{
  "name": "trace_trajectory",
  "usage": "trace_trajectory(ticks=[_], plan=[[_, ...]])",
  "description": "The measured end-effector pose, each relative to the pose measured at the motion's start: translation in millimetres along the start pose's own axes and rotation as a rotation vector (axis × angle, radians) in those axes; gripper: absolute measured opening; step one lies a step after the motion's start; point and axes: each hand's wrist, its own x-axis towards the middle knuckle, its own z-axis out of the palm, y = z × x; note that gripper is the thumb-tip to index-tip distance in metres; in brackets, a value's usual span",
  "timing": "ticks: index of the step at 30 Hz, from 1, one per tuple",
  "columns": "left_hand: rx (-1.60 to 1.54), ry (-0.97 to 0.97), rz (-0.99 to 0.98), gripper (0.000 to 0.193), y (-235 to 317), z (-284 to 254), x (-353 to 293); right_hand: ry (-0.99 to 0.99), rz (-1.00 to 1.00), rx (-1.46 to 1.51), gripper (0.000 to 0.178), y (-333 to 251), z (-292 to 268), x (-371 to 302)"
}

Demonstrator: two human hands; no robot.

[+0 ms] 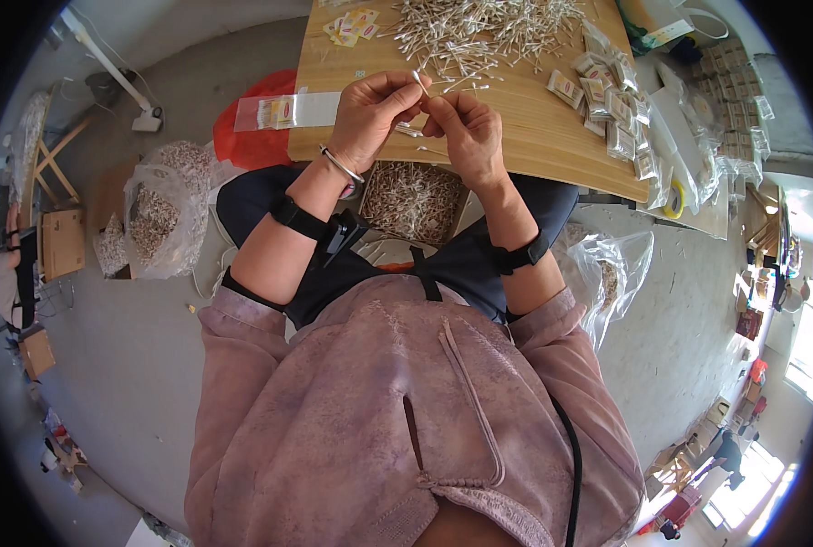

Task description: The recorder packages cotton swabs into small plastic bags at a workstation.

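Both hands meet above the near edge of the wooden table. My left hand (375,114) is closed, with a cotton swab (421,85) at its fingertips, white tip up. Against the swab's lower end, the thumb and finger of my right hand (470,139) are pinched together. A big loose pile of cotton swabs (479,32) lies on the table beyond my hands. Just left of my left hand is a clear plastic sleeve (317,109), with a small labelled packet (276,114) at its outer end. Below my hands, a box (411,202) full of swabs sits between my legs.
Small filled packets (612,109) are heaped on the table's right side, near a yellow tape roll (674,198). Yellow cards (352,25) lie at the far left. A red bag (252,128) hangs by the table's left edge; a clear bag of swabs (165,214) stands left.
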Motion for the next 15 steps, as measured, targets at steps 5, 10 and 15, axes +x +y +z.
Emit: trace_trajectory(ticks=[5,10,15], plan=[[0.04,0.055,0.004,0.014,-0.5,2.5,1.8,0.012,-0.041,-0.036,0.018,1.2,1.6,-0.6],[0.026,0.023,-0.001,0.012,-0.2,1.0,2.1,0.004,-0.025,-0.104,0.018,0.7,-0.3,-1.3],[-0.08,0.017,-0.014,0.011,-1.4,-0.4,1.0,-0.013,-0.007,-0.047,0.019,0.7,0.1,-0.9]])
